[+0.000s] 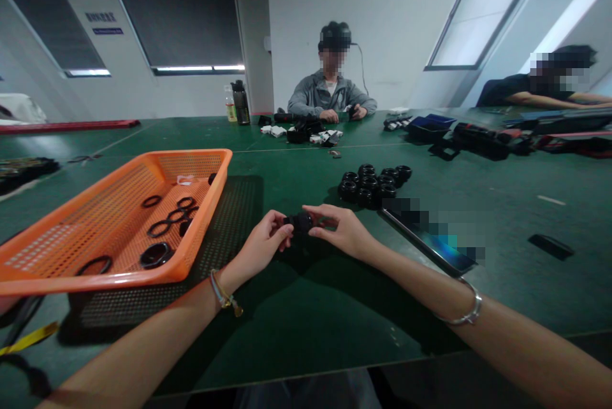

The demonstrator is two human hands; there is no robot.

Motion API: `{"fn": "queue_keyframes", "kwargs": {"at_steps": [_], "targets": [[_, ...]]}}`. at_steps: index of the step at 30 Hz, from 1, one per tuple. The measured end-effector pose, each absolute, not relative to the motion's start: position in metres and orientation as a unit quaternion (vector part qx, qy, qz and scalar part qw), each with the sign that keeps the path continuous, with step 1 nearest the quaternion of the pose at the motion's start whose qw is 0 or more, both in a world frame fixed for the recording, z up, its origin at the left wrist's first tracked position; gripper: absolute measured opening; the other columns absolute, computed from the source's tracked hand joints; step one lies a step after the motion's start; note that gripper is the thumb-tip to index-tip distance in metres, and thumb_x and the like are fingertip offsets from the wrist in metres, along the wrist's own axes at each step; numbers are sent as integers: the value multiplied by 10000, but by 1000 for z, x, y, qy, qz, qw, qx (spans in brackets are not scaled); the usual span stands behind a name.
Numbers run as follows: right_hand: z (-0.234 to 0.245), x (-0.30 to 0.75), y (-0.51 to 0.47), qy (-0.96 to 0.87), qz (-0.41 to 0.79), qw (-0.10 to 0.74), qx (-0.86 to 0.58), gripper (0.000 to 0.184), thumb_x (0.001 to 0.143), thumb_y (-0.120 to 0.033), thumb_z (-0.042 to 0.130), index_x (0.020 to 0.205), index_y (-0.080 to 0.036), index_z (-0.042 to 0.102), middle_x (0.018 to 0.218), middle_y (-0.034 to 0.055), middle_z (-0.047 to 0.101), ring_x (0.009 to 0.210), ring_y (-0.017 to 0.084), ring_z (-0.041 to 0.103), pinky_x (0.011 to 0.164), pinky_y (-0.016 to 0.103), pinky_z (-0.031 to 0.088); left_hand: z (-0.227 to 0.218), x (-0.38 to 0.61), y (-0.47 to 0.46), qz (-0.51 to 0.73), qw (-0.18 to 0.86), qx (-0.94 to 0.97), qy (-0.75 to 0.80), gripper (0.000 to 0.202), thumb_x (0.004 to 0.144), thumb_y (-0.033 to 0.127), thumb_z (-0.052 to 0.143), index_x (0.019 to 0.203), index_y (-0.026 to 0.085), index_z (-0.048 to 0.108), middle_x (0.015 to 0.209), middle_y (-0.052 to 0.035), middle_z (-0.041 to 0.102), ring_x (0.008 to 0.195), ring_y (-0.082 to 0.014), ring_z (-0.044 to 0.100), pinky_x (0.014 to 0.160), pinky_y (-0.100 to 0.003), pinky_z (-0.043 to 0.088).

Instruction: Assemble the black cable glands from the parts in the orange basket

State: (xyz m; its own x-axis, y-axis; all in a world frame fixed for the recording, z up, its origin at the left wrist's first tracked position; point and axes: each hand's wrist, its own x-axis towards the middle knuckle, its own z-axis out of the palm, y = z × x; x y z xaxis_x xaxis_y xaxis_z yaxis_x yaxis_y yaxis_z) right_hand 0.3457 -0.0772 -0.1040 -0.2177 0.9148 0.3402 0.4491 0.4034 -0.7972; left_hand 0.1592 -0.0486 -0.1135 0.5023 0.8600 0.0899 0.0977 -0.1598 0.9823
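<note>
Just above the green table [344, 320], a black round part [301, 223] is between my two hands. My left hand [268, 237] grips its left side with thumb and fingers. The thumb and fingers of my right hand [342, 227] close on its right side. Whether it is one piece or two fitted together, I cannot tell. Beyond my right hand stands a cluster of several black ring-shaped parts [368, 183]. Left of my left hand is an orange mesh basket [210, 218] with several thin black rings [159, 229] and a thicker black ring [156, 255] in it.
A phone [430, 243] with a lit screen lies right of my right hand, and a small black piece [549, 246] farther right. Across the table sits a person [329, 93] behind white and black parts [306, 132]. Another person [535, 87] leans in at the right. Bottles [240, 103] stand at the back.
</note>
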Motion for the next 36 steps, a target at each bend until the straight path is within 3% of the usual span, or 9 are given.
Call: {"fn": "queue_keyframes", "kwargs": {"at_steps": [2,6,22,30,36], "targets": [[-105,345,-77,-711,295,435,-467,448,663,-198,652,1106,-191,586,865,37,652,791,165,623,762,330,519,-113,159,-49,351,543,676,352,137,761,285,495,780,174,417,546,74,483,460,-67,444,462,-198,334],[-104,344,-79,-703,312,443,-461,344,642,-215,674,981,-173,632,785,22,663,724,157,630,760,334,526,-111,158,-50,347,542,678,356,132,762,279,495,790,177,416,547,74,484,467,-75,449,472,-205,339],[-103,346,-79,-687,339,437,-471,393,633,-303,694,989,-138,668,861,80,713,773,208,665,750,366,535,-112,158,-51,355,524,692,346,120,766,266,485,804,177,414,557,67,492,485,-79,452,486,-209,350],[-107,348,-76,-706,316,450,-447,307,637,-235,686,938,-175,685,967,67,651,779,162,637,723,327,546,-111,159,-49,348,544,675,356,132,761,277,511,776,176,427,538,73,493,462,-70,453,467,-200,344],[-104,345,-78,-693,307,464,-459,420,614,-178,696,1029,-177,635,830,32,671,747,152,630,760,329,534,-112,158,-49,353,549,673,349,163,752,300,526,786,173,429,537,75,493,459,-67,449,466,-198,339]]}}
